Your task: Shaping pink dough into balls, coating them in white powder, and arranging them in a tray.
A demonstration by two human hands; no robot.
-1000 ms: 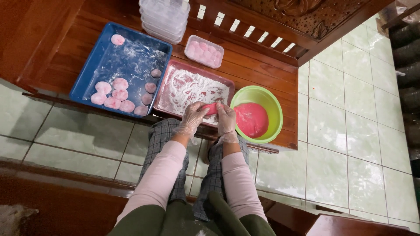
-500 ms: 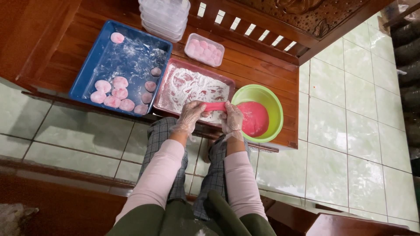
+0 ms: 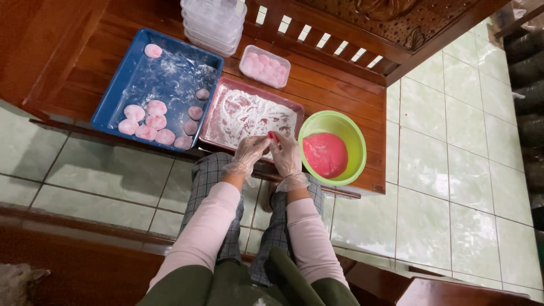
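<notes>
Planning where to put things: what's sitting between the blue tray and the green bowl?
In the head view, the red floured tray lies between blue tray and green bowl.

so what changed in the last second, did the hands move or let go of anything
Both gloved hands, left hand and right hand, kept hold of the pink dough piece. Half a second ago it was stretched out between them towards the green bowl; now they have closed together at the floured tray. The blue tray and its pink balls stayed put.

dough (image 3: 324,154) in bowl (image 3: 356,136), right of tray (image 3: 214,116)
</notes>
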